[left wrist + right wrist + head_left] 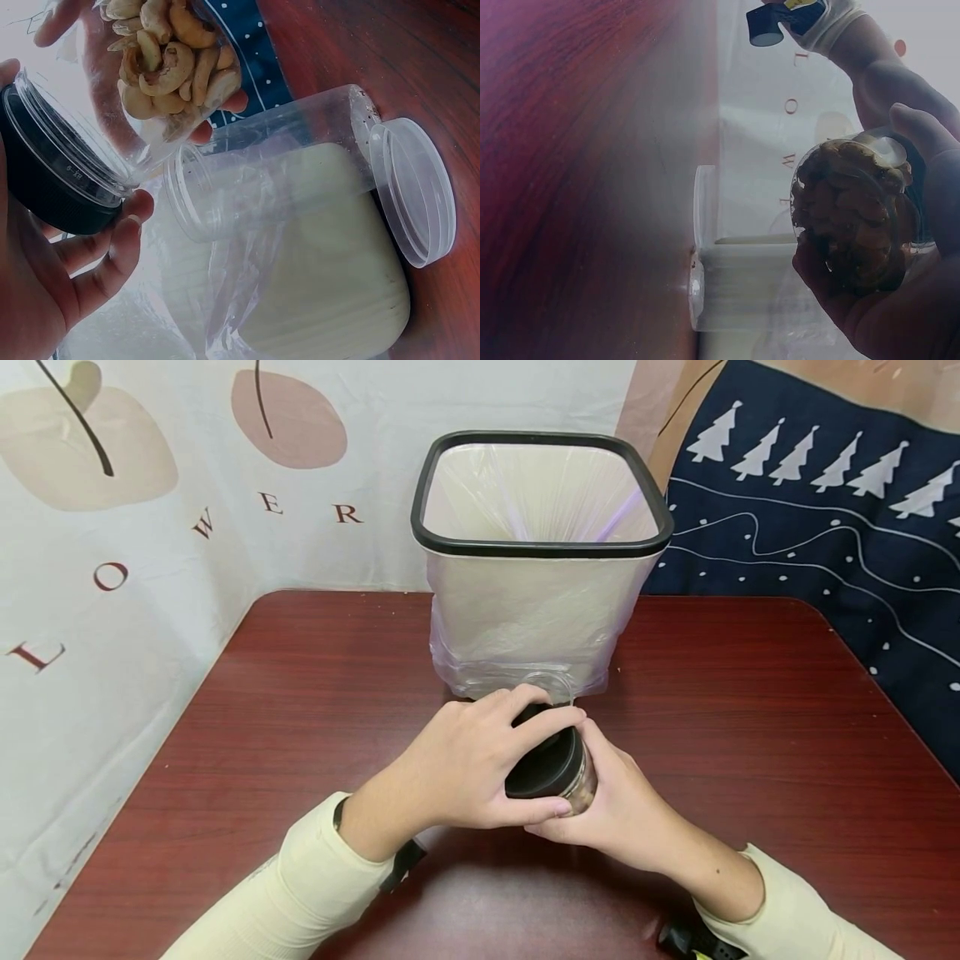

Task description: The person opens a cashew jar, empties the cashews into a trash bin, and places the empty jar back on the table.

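A clear jar of cashews (pixel 169 67) with a black lid (pixel 546 764) is held over the table (pixel 300 693), tilted on its side. My left hand (pixel 480 760) grips the black lid (pixel 52 187) with fingers curled round its edge. My right hand (pixel 615 802) wraps the jar body (pixel 851 217) from below and behind. The lid sits at the jar's ribbed neck; whether it is loose I cannot tell. Just beyond the hands, an empty clear jar (pixel 300 165) stands on the table against the bin, its clear lid (pixel 416 191) at the table end.
A cream bin (pixel 540 602) with a black rim and a thin plastic liner stands at the back middle of the dark red table. A printed white cloth hangs on the left, and a navy cloth with white trees on the right.
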A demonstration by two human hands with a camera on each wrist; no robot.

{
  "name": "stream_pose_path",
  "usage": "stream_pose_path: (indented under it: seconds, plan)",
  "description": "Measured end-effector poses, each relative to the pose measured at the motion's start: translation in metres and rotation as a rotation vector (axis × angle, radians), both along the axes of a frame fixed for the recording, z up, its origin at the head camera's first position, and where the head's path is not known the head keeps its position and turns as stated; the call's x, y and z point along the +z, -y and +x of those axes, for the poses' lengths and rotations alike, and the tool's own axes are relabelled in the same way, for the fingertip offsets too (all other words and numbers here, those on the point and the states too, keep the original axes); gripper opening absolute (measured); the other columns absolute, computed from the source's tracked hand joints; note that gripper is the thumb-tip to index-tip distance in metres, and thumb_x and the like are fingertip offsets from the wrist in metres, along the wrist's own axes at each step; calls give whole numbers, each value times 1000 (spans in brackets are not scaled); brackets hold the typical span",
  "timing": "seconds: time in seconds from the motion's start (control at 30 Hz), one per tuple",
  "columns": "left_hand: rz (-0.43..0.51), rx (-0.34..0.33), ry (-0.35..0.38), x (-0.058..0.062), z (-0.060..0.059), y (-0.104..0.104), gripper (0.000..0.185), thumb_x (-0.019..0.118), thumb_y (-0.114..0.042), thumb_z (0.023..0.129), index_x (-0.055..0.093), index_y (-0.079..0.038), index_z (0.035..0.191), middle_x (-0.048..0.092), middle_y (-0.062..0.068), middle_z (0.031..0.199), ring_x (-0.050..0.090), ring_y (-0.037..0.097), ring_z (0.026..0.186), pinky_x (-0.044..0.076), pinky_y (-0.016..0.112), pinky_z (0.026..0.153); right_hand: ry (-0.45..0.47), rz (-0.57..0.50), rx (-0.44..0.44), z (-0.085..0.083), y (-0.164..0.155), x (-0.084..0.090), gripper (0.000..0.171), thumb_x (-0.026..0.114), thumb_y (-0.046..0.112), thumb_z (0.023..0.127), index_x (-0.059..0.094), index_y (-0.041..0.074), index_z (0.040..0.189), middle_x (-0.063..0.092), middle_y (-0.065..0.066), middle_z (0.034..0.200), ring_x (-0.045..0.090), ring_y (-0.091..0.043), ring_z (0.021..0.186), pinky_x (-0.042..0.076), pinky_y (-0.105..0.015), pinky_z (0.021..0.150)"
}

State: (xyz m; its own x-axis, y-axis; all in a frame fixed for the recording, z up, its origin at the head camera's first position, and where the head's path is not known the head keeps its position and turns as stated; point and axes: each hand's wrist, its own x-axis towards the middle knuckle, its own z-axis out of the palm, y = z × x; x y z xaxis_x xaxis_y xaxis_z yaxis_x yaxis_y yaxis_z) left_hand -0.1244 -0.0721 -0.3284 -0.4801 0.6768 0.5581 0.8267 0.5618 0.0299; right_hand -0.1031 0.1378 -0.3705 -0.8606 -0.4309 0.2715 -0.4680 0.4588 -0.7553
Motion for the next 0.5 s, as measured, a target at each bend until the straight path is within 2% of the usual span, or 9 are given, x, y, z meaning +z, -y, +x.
stream_pose_path:
  seconds: [0.37,0.5]
  plan:
    - [3,-5,-8,0,0,0,70,66,-68,79,57,-26,134,59,-1,120,62,14,89,52,30,56,-5,0,9,-1,0,0,86,92,25,66,43,31,136,61,14,120,62,-7,101,52,-27,86]
    - [-2,-26,-7,0,0,1,74,67,-69,78,56,-26,137,59,1,121,63,14,92,53,30,58,-19,3,20,-1,-1,-1,87,92,24,66,42,29,138,61,11,122,63,-8,102,53,-28,86]
